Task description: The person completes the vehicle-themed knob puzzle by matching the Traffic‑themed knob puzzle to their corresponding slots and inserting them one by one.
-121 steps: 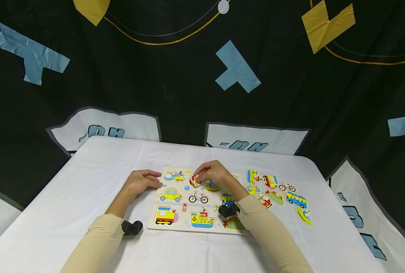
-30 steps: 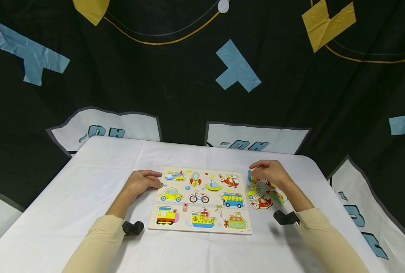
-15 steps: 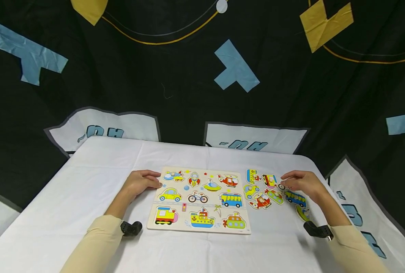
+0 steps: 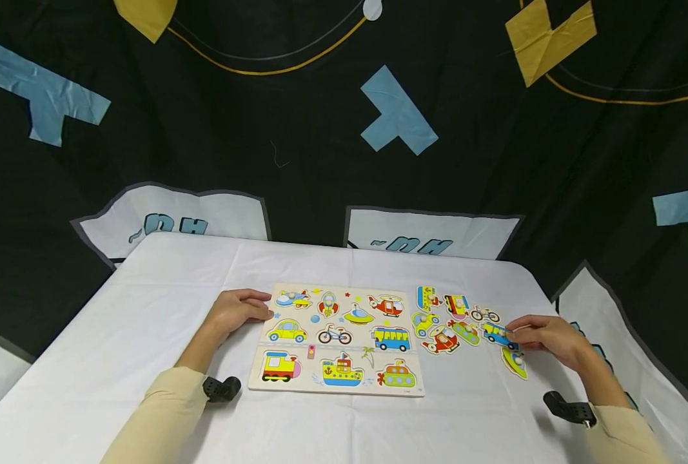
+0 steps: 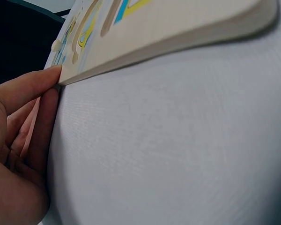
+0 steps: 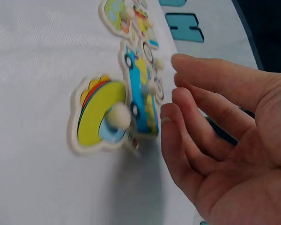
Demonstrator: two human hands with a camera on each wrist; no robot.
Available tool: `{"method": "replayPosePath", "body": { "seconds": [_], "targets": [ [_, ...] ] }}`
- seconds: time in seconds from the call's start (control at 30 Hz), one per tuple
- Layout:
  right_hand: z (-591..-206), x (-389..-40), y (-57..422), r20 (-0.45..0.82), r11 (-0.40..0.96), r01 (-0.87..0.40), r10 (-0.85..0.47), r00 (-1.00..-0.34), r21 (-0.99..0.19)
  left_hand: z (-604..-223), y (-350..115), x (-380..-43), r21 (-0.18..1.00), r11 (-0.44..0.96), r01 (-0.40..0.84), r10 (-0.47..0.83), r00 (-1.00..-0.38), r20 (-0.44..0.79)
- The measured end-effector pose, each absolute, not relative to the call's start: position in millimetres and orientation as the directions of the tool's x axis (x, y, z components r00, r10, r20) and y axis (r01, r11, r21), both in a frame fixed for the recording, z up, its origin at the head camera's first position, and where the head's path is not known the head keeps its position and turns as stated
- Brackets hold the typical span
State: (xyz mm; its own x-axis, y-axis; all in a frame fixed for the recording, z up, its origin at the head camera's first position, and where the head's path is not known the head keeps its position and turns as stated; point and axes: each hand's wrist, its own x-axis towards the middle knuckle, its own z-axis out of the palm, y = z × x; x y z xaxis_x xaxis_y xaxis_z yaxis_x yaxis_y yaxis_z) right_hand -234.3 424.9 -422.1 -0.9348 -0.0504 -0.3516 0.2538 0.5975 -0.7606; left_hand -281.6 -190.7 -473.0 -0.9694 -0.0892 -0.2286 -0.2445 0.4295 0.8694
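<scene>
A wooden puzzle board (image 4: 361, 332) printed with vehicles lies on the white table. My left hand (image 4: 235, 312) rests beside it, fingertips touching its left edge (image 5: 131, 56). To the right, my right hand (image 4: 549, 335) is at the blue bus piece (image 4: 498, 334). In the right wrist view its fingers (image 6: 192, 70) are loosely bent and apart, a little off the bus piece's wooden knob (image 6: 151, 88). A flying saucer piece (image 6: 96, 117) lies right beside the bus. The rocket piece (image 4: 328, 305) and the airplane piece (image 4: 293, 299) sit in the board.
Between the board and my right hand lie loose knobbed pieces: ship (image 4: 426, 298), train (image 4: 456, 305), car (image 4: 423, 324), helicopter (image 4: 442, 341), submarine (image 4: 463, 332) and bicycle (image 4: 485, 314). A black patterned curtain (image 4: 314, 148) hangs behind the table.
My right hand held the rocket piece over the board earlier; the rocket now lies in its slot. The hand has moved right, across the loose pieces, to the bus. My left hand stays put.
</scene>
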Motion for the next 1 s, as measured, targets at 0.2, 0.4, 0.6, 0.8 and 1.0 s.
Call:
{"method": "replayPosePath", "body": {
  "seconds": [0.2,0.4,0.6,0.8,1.0],
  "targets": [
    [-429,-225,436,-0.414,0.575,0.298,-0.078,-0.907,-0.762,-473,-190,-282,0.879,0.412,-0.239,-0.081,-0.971,-0.226],
    [-434,-220,442,-0.460,0.578,0.326,-0.097,-0.882,-0.748,-473,-191,-282,0.875,0.426,-0.231,-0.077,-0.973,-0.219],
    [-437,-217,445,-0.467,0.568,0.329,-0.113,-0.877,-0.755,-472,-192,-281,0.876,0.422,-0.233,-0.078,-0.972,-0.221],
    [-438,-216,444,-0.475,0.577,0.332,-0.112,-0.873,-0.746,-472,-192,-281,0.876,0.421,-0.236,-0.074,-0.971,-0.226],
    [-438,-216,441,-0.478,0.606,0.323,-0.109,-0.872,-0.727,-472,-191,-281,0.873,0.427,-0.236,-0.078,-0.971,-0.225]
  ]
}}
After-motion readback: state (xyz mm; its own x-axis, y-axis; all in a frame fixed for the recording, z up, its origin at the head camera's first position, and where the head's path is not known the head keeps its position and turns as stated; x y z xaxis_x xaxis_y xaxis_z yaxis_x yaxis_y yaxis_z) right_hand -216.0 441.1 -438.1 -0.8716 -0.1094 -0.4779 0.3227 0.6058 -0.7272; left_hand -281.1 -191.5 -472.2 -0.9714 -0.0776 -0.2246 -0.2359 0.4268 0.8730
